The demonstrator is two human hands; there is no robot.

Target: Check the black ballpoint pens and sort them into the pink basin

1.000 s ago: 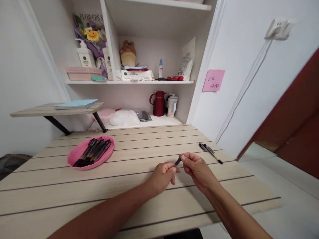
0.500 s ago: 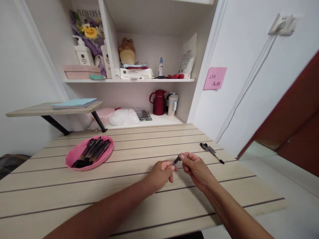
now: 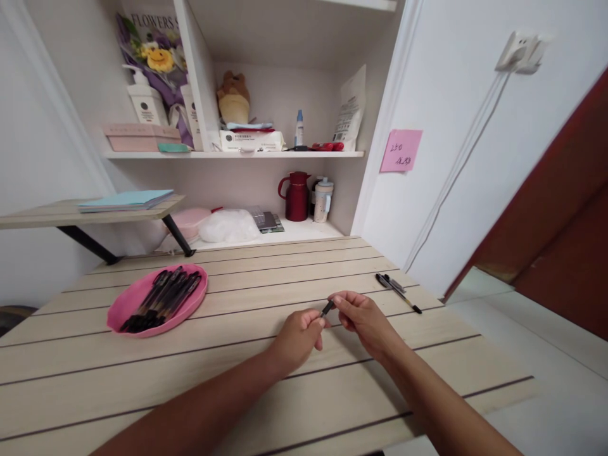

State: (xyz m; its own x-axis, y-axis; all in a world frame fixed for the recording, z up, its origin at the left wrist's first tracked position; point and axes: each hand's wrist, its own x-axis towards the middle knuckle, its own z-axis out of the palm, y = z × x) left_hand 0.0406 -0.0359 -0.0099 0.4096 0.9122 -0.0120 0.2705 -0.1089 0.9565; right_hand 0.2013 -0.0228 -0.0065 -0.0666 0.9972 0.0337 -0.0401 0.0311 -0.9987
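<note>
Between my two hands is a short black pen part (image 3: 327, 308), held just above the striped table. The thumb and fingers of my left hand (image 3: 295, 339) are closed around its lower end. My right hand (image 3: 361, 316) pinches its upper end between thumb and fingertips. Fingers cover both ends, so its full shape is hidden. To the right of my right hand lie loose pen pieces: a pen refill (image 3: 412, 305) with a yellowish tube and black end, beside black and clear parts. A pink dish (image 3: 203, 294) on the left holds several black pens (image 3: 164, 296).
A small raised stand (image 3: 47, 215) with blue paper (image 3: 128, 199) stands at the back left. Behind the table, shelves hold a red jug (image 3: 297, 197), a pale cup (image 3: 323, 201) and a white plastic bag (image 3: 228, 226). A pink note (image 3: 401, 151) is on the wall.
The view has turned slightly, shifting the scene a little left. Both hands keep their hold on the pen part, with little visible difference in their pose.
</note>
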